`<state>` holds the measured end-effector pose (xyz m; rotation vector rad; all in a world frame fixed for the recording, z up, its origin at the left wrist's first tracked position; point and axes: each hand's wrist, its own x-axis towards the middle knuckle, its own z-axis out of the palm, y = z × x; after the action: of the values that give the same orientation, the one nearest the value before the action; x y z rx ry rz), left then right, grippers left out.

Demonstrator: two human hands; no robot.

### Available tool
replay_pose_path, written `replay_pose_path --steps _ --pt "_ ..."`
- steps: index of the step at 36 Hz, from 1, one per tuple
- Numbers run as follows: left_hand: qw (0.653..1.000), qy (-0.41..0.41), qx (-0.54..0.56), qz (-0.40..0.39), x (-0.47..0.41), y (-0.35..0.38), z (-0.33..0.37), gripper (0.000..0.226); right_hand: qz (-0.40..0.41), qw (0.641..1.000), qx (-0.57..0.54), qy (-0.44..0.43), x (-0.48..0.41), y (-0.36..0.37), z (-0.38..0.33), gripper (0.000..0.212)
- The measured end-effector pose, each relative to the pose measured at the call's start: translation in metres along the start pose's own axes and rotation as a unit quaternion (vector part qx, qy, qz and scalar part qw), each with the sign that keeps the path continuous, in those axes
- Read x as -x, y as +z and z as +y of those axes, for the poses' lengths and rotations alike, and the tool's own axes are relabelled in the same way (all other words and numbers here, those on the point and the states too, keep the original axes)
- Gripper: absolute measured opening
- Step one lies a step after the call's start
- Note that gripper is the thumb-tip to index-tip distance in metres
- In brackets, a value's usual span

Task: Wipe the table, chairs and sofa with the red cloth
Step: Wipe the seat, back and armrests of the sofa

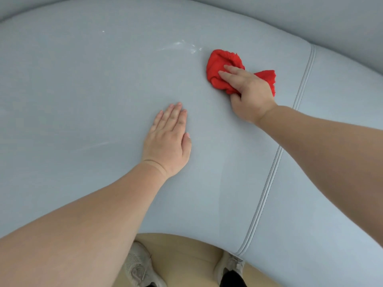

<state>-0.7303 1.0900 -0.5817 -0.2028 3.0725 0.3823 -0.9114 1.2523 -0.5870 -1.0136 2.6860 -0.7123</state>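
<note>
A pale grey-blue sofa seat (pixel 83 90) fills almost the whole head view. On it lies the bunched red cloth (pixel 221 63), right of the middle toward the back. My right hand (pixel 246 92) grips the cloth, fingers curled over it and pressing it onto the seat; part of the cloth sticks out behind the hand. My left hand (pixel 167 141) rests flat on the seat with straight fingers, a little nearer to me and to the left of the cloth, holding nothing.
A piped seam (pixel 267 183) runs from the seat's front edge up to the right, dividing two cushions. White streaks (pixel 182 46) mark the seat left of the cloth. The backrest (pixel 310 15) curves along the top. My two shoes (pixel 138 264) stand on beige floor below.
</note>
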Motion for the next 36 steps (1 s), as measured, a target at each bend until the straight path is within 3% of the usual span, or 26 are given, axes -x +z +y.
replay_pose_path --steps 19,36 --pt "1.000 -0.018 -0.020 -0.004 0.067 -0.007 -0.037 0.057 0.030 0.999 0.013 -0.019 0.053 0.016 -0.036 0.059" --pt "0.999 -0.033 -0.027 -0.026 0.108 -0.017 -0.051 0.059 -0.005 0.997 0.055 -0.053 0.157 0.049 -0.104 0.054"
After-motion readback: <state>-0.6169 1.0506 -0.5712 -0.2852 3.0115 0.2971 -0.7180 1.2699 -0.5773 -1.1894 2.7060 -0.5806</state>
